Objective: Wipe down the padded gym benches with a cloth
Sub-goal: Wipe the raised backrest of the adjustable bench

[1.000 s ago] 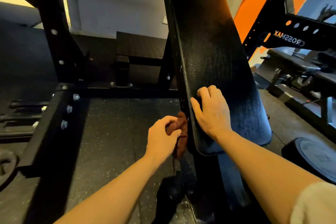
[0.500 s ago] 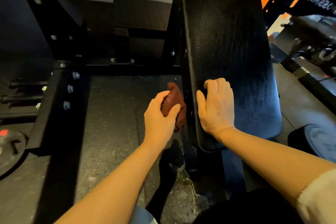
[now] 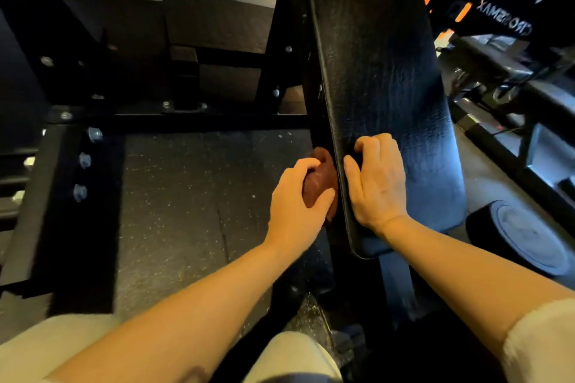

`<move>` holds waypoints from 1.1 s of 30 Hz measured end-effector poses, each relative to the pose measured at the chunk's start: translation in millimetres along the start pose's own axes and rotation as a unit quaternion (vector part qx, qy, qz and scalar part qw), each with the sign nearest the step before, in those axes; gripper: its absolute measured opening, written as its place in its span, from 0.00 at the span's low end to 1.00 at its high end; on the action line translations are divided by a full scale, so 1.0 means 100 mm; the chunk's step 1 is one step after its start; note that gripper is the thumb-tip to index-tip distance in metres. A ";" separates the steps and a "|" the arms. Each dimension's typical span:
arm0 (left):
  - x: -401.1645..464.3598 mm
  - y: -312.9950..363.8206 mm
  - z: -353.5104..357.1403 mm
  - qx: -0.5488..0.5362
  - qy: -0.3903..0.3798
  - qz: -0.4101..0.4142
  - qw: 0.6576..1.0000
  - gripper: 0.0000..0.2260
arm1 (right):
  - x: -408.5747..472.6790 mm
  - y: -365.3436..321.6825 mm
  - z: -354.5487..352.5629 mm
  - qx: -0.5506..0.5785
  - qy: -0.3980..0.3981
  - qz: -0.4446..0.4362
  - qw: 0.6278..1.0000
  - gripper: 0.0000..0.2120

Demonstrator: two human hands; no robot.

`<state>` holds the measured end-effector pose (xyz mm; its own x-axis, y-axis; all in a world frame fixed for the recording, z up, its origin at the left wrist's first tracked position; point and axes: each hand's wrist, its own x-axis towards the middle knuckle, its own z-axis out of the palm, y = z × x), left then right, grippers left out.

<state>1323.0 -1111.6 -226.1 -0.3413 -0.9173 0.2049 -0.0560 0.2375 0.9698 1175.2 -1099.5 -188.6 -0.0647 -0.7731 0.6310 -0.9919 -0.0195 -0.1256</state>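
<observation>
Both hands work the padded bench (image 3: pixel 382 78): left hand (image 3: pixel 295 211) clamps the soft, light cloth (image 3: pixel 322 180) against the pad's left edge, bunched for firm rubbing; right hand (image 3: pixel 378 183), fingers curled, braces the stiff, slightly slick top face.

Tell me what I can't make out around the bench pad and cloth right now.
Head view only:
- cloth: mostly hidden by the left hand and the bench pad edge.
- pad's left side face, where the cloth presses: turned away from the camera.
- right hand fingertips: curled under, out of sight.
- pad's top: cut off by the frame edge.
</observation>
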 end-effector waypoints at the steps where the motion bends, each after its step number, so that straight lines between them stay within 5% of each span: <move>1: -0.06 -0.06 -0.01 0.020 -0.031 0.001 0.999 0.16 | 0.01 0.00 0.01 0.002 0.000 -0.002 1.000 0.10; 4: -0.15 -0.15 -0.04 0.056 -0.079 -0.009 0.995 0.15 | 0.01 0.01 0.00 -0.005 0.002 0.001 1.000 0.10; 8: 0.02 0.04 -0.06 -0.036 0.039 -0.002 0.999 0.14 | -0.01 -0.01 0.01 -0.011 0.001 0.001 1.000 0.10; 14: -0.39 -0.28 -0.01 0.078 -0.175 -0.026 0.981 0.16 | -0.01 -0.05 -0.02 -0.019 0.009 -0.008 1.000 0.11; 20: -0.15 -0.11 0.01 0.002 0.001 0.001 1.000 0.14 | -0.01 0.01 0.02 0.000 0.011 -0.006 1.000 0.08; 28: -0.29 -0.22 0.08 0.084 -0.109 -0.077 0.987 0.16 | 0.00 -0.01 -0.02 0.009 0.004 0.008 1.000 0.11; 33: -0.14 -0.07 0.01 0.005 0.007 0.020 1.000 0.15 | 0.00 0.00 0.00 0.013 0.007 0.013 1.000 0.12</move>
<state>1327.0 -1099.9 -235.4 -0.3301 -0.9113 0.2463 -0.0517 0.2780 0.9592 1175.7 -1099.3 -188.7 -0.0926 -0.7652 0.6371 -0.9868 -0.0150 -0.1614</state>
